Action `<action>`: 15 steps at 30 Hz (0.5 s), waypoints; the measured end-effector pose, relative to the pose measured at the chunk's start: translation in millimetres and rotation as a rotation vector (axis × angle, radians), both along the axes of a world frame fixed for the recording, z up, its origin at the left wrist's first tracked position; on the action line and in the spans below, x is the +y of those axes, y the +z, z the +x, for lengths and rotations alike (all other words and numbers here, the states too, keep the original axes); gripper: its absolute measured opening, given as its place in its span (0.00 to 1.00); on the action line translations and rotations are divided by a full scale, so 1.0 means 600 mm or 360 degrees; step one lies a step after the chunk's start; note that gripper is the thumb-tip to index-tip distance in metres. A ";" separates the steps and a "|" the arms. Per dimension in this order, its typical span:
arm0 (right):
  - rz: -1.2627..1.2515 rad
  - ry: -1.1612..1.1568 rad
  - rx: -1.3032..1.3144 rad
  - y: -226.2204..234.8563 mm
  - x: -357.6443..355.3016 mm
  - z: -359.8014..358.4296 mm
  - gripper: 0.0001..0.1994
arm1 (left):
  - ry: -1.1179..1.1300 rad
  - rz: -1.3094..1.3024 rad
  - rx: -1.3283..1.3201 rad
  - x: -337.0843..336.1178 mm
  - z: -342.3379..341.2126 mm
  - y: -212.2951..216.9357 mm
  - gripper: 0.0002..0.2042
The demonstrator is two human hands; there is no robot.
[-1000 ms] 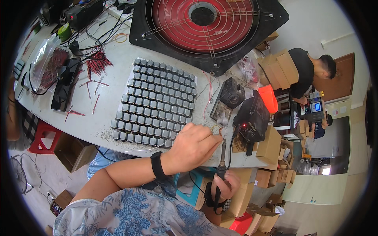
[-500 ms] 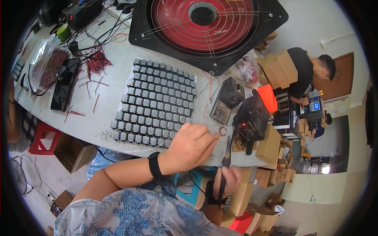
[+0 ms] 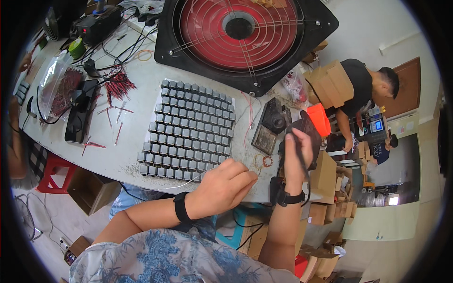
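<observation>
My left hand (image 3: 224, 186) is closed at the table's near edge, fingers pinched on a thin silvery solder wire (image 3: 188, 181) that trails off to the left. Beside it lies a block of small grey square components (image 3: 188, 127) in close rows. My right hand (image 3: 298, 155) is raised in front of the black soldering station (image 3: 309, 125), closed round a soldering iron (image 3: 299, 153) with a black handle and cord; the tip is hidden. Between the hands rests a small reddish-brown ring (image 3: 267, 161). A dark iron stand with a cleaning tray (image 3: 265, 140) sits just past it.
A large black-framed red fan (image 3: 245, 80) stands at the back. Red and black wires (image 3: 119, 85), a phone (image 3: 80, 113) and a plastic bag (image 3: 54, 85) lie to the left. An orange cup-like piece (image 3: 319, 120) and cardboard boxes (image 3: 323, 174) are at right. Another person (image 3: 361, 89) works beyond.
My right hand has swung up from below the table edge to the soldering station, carrying the iron. My left hand has lowered slightly and still pinches the wire. The view has shifted a little.
</observation>
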State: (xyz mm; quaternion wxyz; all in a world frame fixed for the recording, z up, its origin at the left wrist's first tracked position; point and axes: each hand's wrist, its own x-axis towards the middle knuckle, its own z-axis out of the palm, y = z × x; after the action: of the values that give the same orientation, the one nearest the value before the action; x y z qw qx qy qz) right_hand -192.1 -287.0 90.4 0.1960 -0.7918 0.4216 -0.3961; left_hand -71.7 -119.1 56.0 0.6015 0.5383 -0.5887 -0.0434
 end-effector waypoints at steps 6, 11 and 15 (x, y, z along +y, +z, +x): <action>-0.0746 0.0251 0.0031 -0.011 0.063 -0.038 0.14 | 0.0095 -0.0087 0.0022 0.000 0.025 0.007 0.11; -0.1040 0.0539 0.0386 -0.066 0.138 -0.134 0.18 | 0.0109 -0.0161 0.0219 -0.017 0.022 0.009 0.10; -0.1002 0.0567 0.0196 -0.096 0.178 -0.150 0.23 | 0.0092 -0.0200 0.0178 -0.020 0.010 0.008 0.11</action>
State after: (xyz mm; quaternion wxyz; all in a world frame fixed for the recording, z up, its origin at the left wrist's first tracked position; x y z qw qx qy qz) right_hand -282.0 -180.4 32.6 -0.0173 -0.8967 0.1455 -0.4176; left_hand -65.6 -130.8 60.6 0.6670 0.5130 -0.5399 -0.0192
